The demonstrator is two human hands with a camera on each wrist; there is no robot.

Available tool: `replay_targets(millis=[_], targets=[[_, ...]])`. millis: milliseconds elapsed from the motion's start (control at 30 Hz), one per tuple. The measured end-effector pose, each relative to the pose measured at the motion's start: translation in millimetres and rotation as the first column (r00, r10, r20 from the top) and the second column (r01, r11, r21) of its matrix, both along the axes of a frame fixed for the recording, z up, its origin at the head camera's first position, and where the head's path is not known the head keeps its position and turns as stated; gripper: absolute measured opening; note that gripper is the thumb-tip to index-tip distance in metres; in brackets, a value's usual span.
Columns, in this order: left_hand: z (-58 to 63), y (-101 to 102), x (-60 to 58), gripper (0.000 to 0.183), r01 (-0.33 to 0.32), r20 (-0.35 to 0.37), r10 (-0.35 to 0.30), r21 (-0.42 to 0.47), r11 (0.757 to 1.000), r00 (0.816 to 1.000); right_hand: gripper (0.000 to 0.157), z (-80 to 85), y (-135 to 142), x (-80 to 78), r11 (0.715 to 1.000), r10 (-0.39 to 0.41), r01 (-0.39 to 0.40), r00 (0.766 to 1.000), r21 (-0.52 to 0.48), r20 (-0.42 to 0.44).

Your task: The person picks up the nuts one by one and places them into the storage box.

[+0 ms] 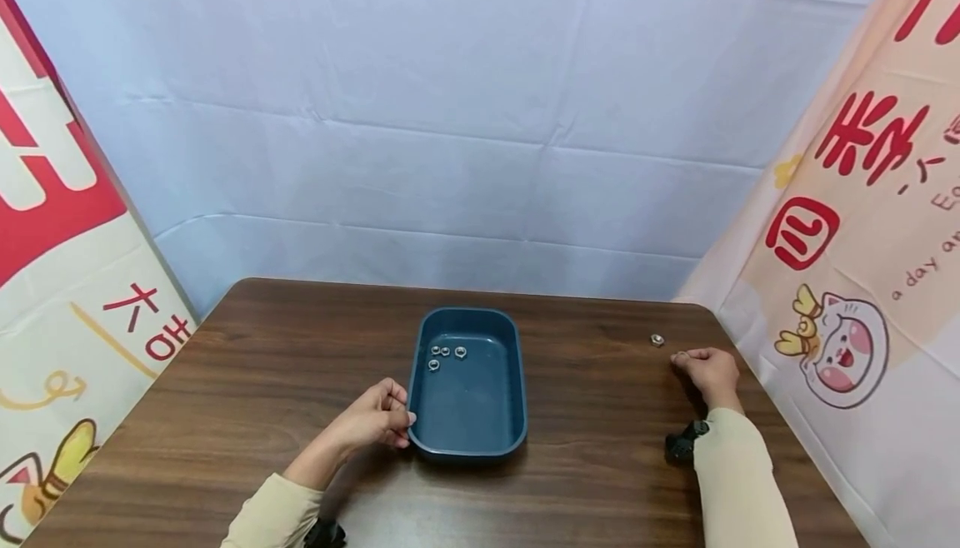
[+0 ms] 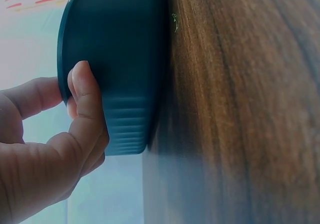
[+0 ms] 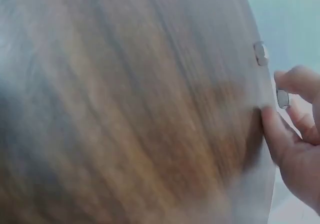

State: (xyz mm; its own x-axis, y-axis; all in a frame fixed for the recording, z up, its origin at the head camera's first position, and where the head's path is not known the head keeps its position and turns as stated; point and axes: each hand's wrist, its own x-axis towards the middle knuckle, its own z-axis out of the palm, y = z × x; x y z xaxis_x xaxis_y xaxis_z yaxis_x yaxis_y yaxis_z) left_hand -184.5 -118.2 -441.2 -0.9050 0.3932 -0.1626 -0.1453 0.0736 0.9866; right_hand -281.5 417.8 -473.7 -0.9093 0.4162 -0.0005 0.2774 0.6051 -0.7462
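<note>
A blue rectangular plastic tray [image 1: 468, 411] stands on the table with several metal hex nuts [image 1: 461, 352] in its far left part. My left hand [image 1: 375, 419] grips the tray's left rim near the front corner. In the left wrist view, fingers [image 2: 87, 98] lie against the tray's outer wall [image 2: 120, 58]. Over at the right of the table is my right hand [image 1: 708, 373]. Between its thumb and finger the right wrist view shows a hex nut [image 3: 283, 98]. Another hex nut [image 1: 657, 340] lies on the table just beyond that hand.
The brown wood-grain table [image 1: 592, 415] has rounded far corners. Behind it hangs a pale cloth [image 1: 450, 115], and printed banners [image 1: 847, 281] flank it on both sides.
</note>
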Motion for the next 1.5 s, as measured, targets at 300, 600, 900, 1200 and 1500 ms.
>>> replay_targets(millis=[300,600,900,1200,1500], targets=[[0.7,0,1.0,0.034,-0.005,0.008,0.005,0.007,1.000,1.000,0.018,-1.1,-7,2.0,0.675,-0.061,-0.088,0.983,-0.733,-0.174],[0.0,-1,-0.6,0.031,-0.005,0.009,0.005,0.008,1.000,1.000,0.023,0.5,-10,-0.3,0.666,-0.081,-0.077,0.981,-0.742,-0.174],[0.8,0,1.4,0.033,-0.011,0.009,0.011,0.015,1.000,1.000,0.027,6.0,-23,8.5,0.669,-0.023,-0.091,0.989,-0.738,-0.143],[-5.8,-1,6.5,0.030,-0.010,0.022,0.010,0.030,0.999,1.000,0.020,9.7,-46,21.3,0.557,-0.043,-0.062,0.994,-0.828,-0.104],[-1.2,0,3.4,0.030,-0.018,0.017,0.017,0.043,0.999,1.000,0.030,21.5,-65,24.1,0.374,0.040,-0.173,0.985,-0.911,-0.170]])
